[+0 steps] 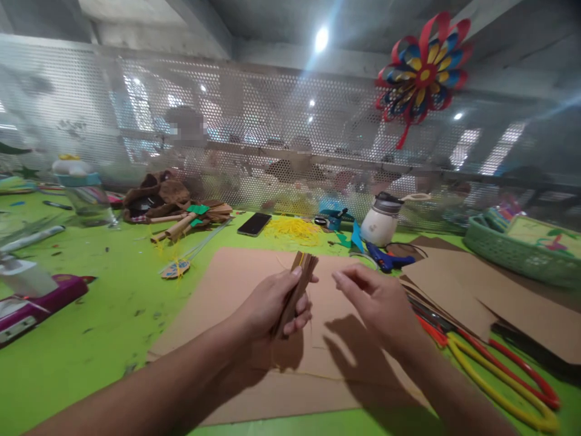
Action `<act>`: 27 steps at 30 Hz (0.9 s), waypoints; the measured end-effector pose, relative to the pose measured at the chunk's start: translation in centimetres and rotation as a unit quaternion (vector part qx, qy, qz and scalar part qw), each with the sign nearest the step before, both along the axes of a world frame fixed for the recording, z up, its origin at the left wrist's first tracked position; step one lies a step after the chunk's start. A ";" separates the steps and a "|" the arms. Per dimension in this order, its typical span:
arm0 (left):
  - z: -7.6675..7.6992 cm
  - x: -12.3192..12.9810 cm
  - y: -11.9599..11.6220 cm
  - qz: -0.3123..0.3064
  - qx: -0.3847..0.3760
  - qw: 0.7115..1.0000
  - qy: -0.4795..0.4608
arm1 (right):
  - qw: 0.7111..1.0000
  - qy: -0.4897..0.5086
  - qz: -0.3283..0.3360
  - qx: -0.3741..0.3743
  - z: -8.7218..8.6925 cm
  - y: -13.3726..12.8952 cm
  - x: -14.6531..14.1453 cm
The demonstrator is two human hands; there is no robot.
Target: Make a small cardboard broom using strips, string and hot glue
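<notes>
A folded bundle of brown paper strips stands tilted in my left hand, whose thumb and fingers are wrapped round it. A thin yellow strand shows near the top of the bundle. Just to the right, apart from the bundle, my right hand hovers with thumb and forefinger close together; whether a thin strand is between them is too small to tell. Under both hands lie large brown paper sheets, with a yellow strand across them near the front.
Scissors with red and yellow handles lie at the right beside brown sheets and a green basket. Behind are a phone, yellow shreds, a blue tool and a white jar. A purple power strip is at left.
</notes>
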State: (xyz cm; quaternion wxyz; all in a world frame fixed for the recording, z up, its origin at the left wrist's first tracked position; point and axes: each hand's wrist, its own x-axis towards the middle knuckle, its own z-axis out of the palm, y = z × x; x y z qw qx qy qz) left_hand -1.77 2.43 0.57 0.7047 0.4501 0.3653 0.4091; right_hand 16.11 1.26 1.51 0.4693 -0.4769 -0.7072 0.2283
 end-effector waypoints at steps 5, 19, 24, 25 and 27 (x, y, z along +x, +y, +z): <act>-1.1 0.8 -0.6 -0.067 0.015 0.997 0.046 | 0.981 0.134 0.049 -0.131 -1.0 1.3 0.2; -2.3 1.6 -1.2 -0.120 0.003 0.992 -0.025 | 0.976 0.168 0.064 -0.123 -2.1 1.1 -0.9; -2.6 1.0 -0.5 -0.129 -0.028 0.991 -0.008 | 0.967 0.214 0.050 -0.128 -2.0 1.8 -0.3; -2.6 0.9 -0.3 -0.138 -0.027 0.990 0.010 | 0.965 0.224 0.043 -0.129 -2.0 1.9 -0.2; -2.6 0.7 0.0 -0.149 -0.026 0.988 0.032 | 0.961 0.240 0.032 -0.134 -2.0 2.2 0.1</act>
